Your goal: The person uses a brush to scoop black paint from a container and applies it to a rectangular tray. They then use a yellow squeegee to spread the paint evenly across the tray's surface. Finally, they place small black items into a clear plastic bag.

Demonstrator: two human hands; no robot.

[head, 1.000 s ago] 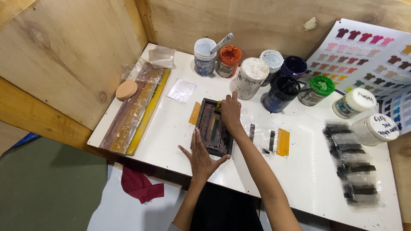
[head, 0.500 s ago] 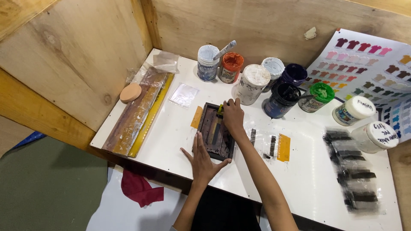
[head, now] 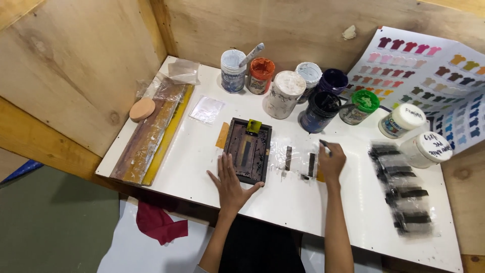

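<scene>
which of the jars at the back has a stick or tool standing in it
The white jar at the far left of the row, beside the orange-lidded one. A pale stick leans out of its top; the other jars show none.

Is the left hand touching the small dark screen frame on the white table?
Touching. In the head view the left hand lies flat with its fingers on the near edge of the dark screen frame, no gap between them.

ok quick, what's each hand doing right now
Left hand: open, flat on the table, fingers touching the dark screen frame.
Right hand: closed around a small dark tool; what kind cannot be told.
</scene>
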